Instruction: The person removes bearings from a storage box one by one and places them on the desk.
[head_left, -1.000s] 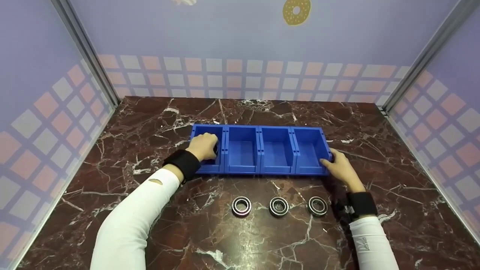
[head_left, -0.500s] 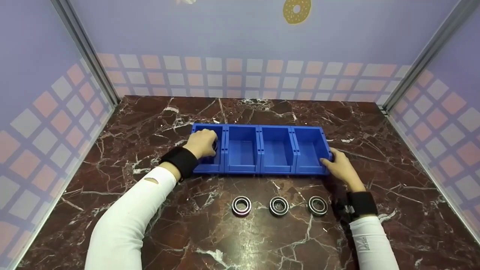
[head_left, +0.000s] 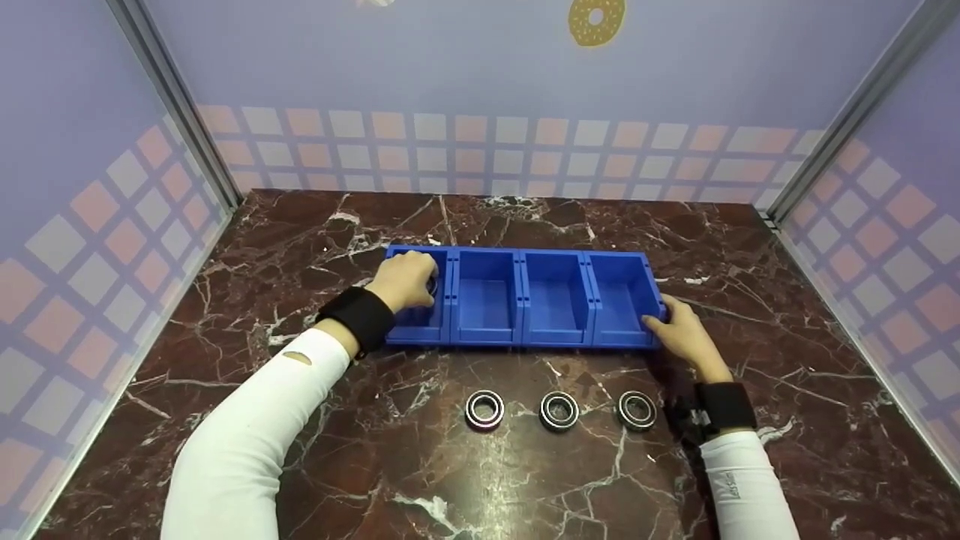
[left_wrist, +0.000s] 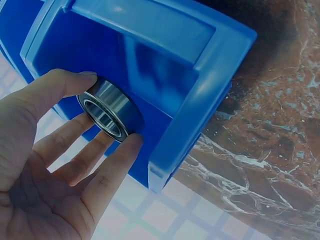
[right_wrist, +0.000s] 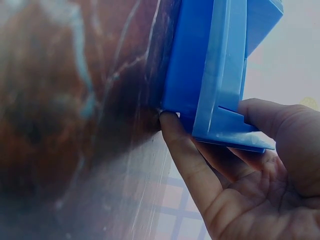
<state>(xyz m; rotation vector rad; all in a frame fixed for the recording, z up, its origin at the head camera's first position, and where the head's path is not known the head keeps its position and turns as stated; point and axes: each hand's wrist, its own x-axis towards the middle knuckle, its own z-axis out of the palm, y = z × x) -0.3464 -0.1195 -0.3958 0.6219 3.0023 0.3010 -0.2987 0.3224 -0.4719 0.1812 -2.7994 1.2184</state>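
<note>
A metal ball bearing (left_wrist: 111, 110) is pinched between the thumb and fingers of my left hand (left_wrist: 65, 150), at the leftmost compartment of the blue storage bin (head_left: 484, 296). In the head view my left hand (head_left: 405, 281) covers much of that compartment and most of the bearing. My right hand (head_left: 684, 336) grips the bin's right end wall, with the thumb on the inner side. In the right wrist view the thumb of my right hand (right_wrist: 260, 185) lies on the blue wall (right_wrist: 225, 120), the fingers on its outer side and near the bottom.
Three more bearings lie in a row in front of the bin: a left one (head_left: 484, 410), a middle one (head_left: 559, 411) and a right one (head_left: 637, 410). The dark red marble tabletop (head_left: 360, 465) is enclosed by patterned panels at the back and sides.
My left hand has risen slightly and shifted back within the leftmost compartment, still holding the bearing. My right hand and the bin keep their places; the three bearings on the table have not moved.
</note>
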